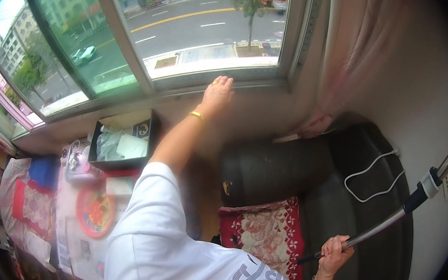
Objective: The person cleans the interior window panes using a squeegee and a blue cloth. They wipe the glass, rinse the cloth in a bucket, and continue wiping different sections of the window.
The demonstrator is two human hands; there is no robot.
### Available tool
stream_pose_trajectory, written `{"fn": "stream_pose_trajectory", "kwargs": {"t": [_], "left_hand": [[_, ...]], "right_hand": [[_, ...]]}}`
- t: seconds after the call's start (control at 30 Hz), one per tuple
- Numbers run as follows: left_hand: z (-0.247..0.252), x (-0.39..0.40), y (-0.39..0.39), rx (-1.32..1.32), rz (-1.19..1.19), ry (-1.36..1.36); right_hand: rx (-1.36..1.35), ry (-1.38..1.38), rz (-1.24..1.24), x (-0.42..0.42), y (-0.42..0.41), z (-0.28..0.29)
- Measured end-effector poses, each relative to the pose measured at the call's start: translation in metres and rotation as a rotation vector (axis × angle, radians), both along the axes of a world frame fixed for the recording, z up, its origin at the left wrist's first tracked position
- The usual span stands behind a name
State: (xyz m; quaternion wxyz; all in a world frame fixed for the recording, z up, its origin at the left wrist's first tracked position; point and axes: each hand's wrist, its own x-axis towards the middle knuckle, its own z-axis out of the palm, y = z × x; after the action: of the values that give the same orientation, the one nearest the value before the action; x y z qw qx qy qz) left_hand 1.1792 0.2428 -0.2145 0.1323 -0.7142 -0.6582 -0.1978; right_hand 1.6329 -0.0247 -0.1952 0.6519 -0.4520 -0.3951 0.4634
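My left hand (219,94), with a ring and a gold bracelet, reaches forward to the bottom rail of the window frame (255,83). Its fingertips appear to rest on the rail, and nothing is held in it. Beyond the glass lies a street with trees. My right hand (334,254) is wrapped around the lower part of a telescopic metal pole (382,226). A dark end of the pole sticks out below the fist. From there the pole slants up to the right past a black and grey collar (428,184); its far end is cut off from view.
A dark sofa (270,170) with a red floral cover (267,236) and a white cable (350,192) is at right. A pink curtain (350,50) hangs beside the window. At left, a table holds a black box (117,165) and a red round tray (80,202).
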Motion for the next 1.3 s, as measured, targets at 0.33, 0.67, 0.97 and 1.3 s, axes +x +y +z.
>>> {"fn": "stream_pose_trajectory", "kwargs": {"t": [0.33, 0.67, 0.97, 1.3], "left_hand": [[-0.043, -0.012, 0.051, -0.028, 0.170, 0.248], [-0.004, -0.003, 0.051, -0.261, 0.254, 0.206], [0.128, -0.024, 0.042, 0.553, 0.175, 0.197], [0.236, -0.090, 0.114, 0.807, 0.201, 0.327]], "right_hand": [[-0.010, -0.072, 0.056, -0.024, 0.063, -0.019], [-0.088, -0.095, 0.125, -0.017, 0.058, -0.043], [-0.044, -0.061, 0.137, -0.025, 0.058, -0.052], [0.034, -0.045, 0.092, -0.069, 0.105, -0.042]]}}
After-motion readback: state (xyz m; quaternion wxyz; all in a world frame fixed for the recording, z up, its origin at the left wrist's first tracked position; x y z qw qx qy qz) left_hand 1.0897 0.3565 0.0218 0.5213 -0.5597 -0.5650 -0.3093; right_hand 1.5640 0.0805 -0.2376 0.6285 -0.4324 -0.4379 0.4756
